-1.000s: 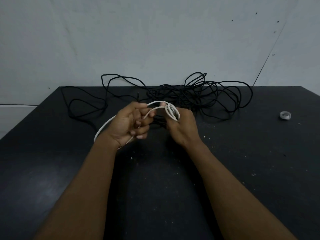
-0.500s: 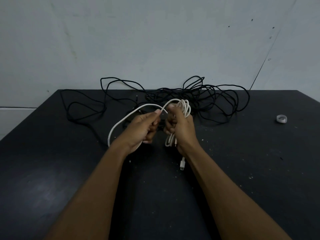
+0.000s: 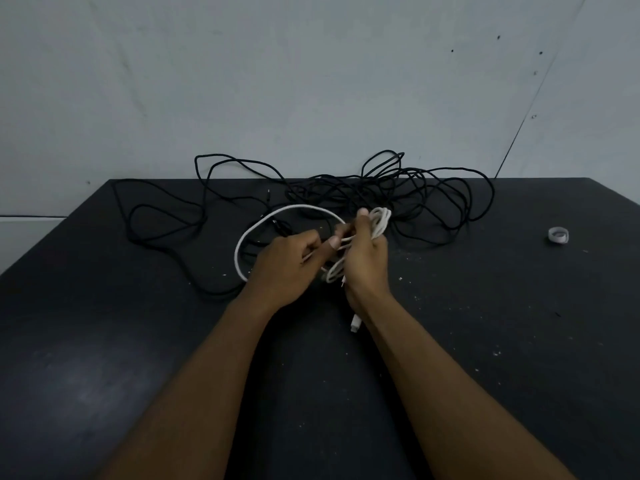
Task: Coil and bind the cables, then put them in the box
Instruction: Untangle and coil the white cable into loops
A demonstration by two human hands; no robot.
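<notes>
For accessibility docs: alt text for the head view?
Two bare hands coil a white cable over a dark table: right hand holds the loops, left hand pinches the loose length. Tangled black cable lies behind, a small white roll far right.

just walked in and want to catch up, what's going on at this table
A person is coiling a white cable by hand. The right hand grips the bundle of finished loops, while the left hand pinches the free length, which arcs out to the left in one wide loop. The cable's plug hangs below the right wrist. A black cable lies tangled at the back of the table, and a small white roll sits at the far right. No box is in view.
</notes>
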